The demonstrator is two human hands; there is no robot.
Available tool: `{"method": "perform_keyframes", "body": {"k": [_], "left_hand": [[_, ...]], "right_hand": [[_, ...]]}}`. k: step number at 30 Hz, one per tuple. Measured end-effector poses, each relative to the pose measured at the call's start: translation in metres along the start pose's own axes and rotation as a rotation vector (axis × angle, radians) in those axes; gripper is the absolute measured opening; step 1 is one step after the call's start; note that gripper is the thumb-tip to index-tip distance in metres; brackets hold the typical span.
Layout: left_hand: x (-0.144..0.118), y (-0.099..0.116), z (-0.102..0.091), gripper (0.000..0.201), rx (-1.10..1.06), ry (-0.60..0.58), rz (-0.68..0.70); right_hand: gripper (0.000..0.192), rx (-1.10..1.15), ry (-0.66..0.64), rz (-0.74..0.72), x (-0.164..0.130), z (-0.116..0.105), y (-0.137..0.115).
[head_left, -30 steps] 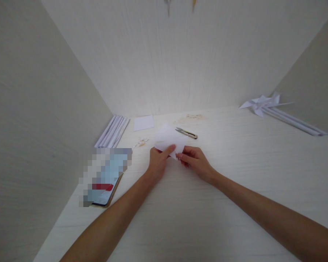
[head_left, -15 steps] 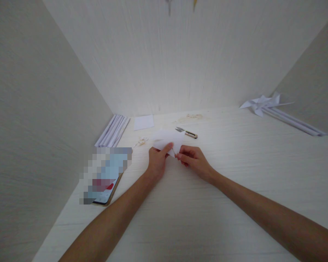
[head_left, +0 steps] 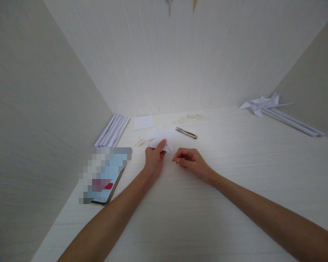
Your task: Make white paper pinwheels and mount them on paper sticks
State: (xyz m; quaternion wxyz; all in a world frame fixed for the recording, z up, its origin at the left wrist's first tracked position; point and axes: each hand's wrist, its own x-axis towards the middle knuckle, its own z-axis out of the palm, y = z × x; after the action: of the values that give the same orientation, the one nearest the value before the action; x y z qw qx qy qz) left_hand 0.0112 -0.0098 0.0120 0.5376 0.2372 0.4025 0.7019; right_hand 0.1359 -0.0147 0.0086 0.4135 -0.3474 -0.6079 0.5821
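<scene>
This looks like a small craft booth, boxed in by a pale left wall, far wall and right wall around a white, wood-grained tabletop. Thread snips, rolled paper sticks and a paper pinwheel suggest handicraft; whether home or workshop, I cannot tell.

a plain white sheet of paper is pinched near its near edge by the left hand, the thumb lying across its upper face, and it stretches away toward the back of the desk. its pointed near corner sticks out to the right of the thumb, where a short dark line shows, too small to tell as slit or fold. its far edges blur into the pale surface behind.
</scene>
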Motion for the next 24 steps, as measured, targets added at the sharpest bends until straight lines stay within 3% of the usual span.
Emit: {"method": "perform_keyframes", "body": {"k": [4, 10, 13, 18, 24], "left_hand": [[-0.0003, -0.0014, -0.0016, 0.021, 0.063, -0.067, -0.007], [-0.0062, -0.0067, -0.0035, 0.021, 0.31, -0.217, -0.005], [-0.0051, -0.0068, -0.004, 0.024, 0.332, -0.193, 0.018], [-0.0011, -0.0019, -0.0043, 0.024, 0.232, -0.027, 0.081], [-0.0004, -0.0042, -0.0057, 0.018, 0.273, -0.112, 0.048]], "right_hand": [[0.014, 0.096, 0.096, 0.03, 0.003, -0.0019, 0.0019], [0.018, -0.091, 0.089, -0.005, 0.0031, -0.0013, 0.005], [0.018, -0.089, 0.123, 0.004, 0.0033, -0.0023, 0.0051], [0.016, -0.054, 0.13, 0.053, 0.0037, -0.0025, 0.0048], [0.02, 0.337, 0.393, 0.058, 0.0079, -0.0049, 0.0033]]}}
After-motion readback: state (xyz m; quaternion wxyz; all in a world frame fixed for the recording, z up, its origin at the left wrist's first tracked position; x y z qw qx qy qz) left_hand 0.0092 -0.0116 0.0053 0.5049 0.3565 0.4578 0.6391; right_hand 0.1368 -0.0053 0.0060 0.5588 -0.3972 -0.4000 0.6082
